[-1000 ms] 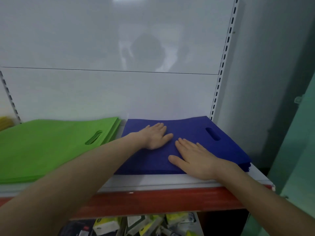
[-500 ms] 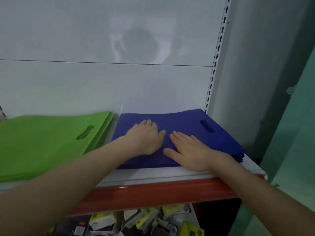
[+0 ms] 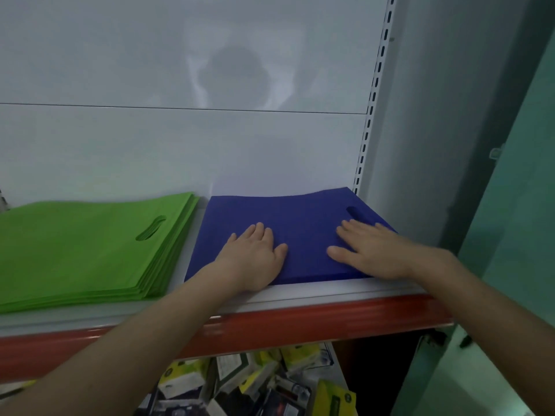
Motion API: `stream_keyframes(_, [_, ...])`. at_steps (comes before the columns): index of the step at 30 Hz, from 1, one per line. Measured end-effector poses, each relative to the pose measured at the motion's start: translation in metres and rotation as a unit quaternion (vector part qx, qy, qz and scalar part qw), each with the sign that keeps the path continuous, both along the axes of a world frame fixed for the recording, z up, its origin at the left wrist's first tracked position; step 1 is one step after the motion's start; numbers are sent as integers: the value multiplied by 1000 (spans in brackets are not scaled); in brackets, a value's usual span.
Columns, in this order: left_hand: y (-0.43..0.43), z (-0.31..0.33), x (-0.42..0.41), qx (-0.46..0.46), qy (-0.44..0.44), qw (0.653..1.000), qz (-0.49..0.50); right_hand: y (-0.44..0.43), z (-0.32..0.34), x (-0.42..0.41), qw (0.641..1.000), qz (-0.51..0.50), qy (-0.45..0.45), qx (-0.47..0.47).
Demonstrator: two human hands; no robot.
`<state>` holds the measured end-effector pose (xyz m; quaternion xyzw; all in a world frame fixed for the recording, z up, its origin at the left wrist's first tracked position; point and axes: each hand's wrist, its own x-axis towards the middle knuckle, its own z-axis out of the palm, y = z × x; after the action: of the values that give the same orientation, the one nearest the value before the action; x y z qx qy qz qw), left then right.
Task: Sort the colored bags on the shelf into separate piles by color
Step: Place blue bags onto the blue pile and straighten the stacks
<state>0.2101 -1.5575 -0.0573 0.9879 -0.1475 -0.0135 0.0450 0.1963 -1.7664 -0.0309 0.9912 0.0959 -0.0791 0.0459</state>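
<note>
Blue flat nonwoven bag pile (image 3: pixel 300 217) is lying directly under both hands.
Left hand (image 3: pixel 255 259) and right hand (image 3: pixel 371 250) are pressing it straight-fingered, gripping nothing; its length is running crosswise to the fingers.

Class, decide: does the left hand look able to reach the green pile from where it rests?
Probably yes. The left hand lies flat on the blue pile, and only a bare strip of shelf separates it from the green pile.

White back panel (image 3: pixel 150 70), slotted upright (image 3: pixel 373 94), teal wall (image 3: pixel 516 235).
</note>
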Motion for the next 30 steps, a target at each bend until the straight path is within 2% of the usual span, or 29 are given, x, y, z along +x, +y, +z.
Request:
stream_keyframes(2, [0, 0, 0, 1, -2, 1000, -1, -12, 9, 7, 996, -44, -45, -59])
stream_keyframes(3, [0, 0, -1, 1, -2, 1000, -1, -10, 13, 12, 995, -52, -73, -54])
stream_keyframes(5, [-1, 1, -1, 2, 1, 1000, 0, 9, 16, 31, 993, -4, -108, 46])
stream_keyframes(7, [-1, 1, -2, 5, 3, 1000, 3, 40, 12, 52, 986, 69, -80, 128])
stream_keyframes(11, [-1, 0, -3, 6, 3, 1000, 2, 78, -8, 89, 989, 119, -11, 87])
stream_keyframes(15, [-1, 2, -3, 7, 1, 1000, 1, 50, -5, 103, 995, 60, 12, 73])
stream_keyframes(20, [0, 3, -4, 6, 6, 1000, -4, -24, 9, 113, 991, -116, -65, -3])
stream_keyframes(22, [0, 2, -4, 8, 6, 1000, -5, -32, 16, 105, 984, -155, -88, 22])
stream_keyframes(25, [0, 2, -3, 7, 4, 1000, -5, 0, 15, 60, 988, -40, -102, 107])
stream_keyframes(28, [-1, 1, -2, 8, 1, 1000, -3, 36, 0, -3, 994, 51, -54, 82])
stream_keyframes(30, [-1, -1, 0, 5, -2, 1000, -1, 40, -10, -22, 995, 55, -25, 82])
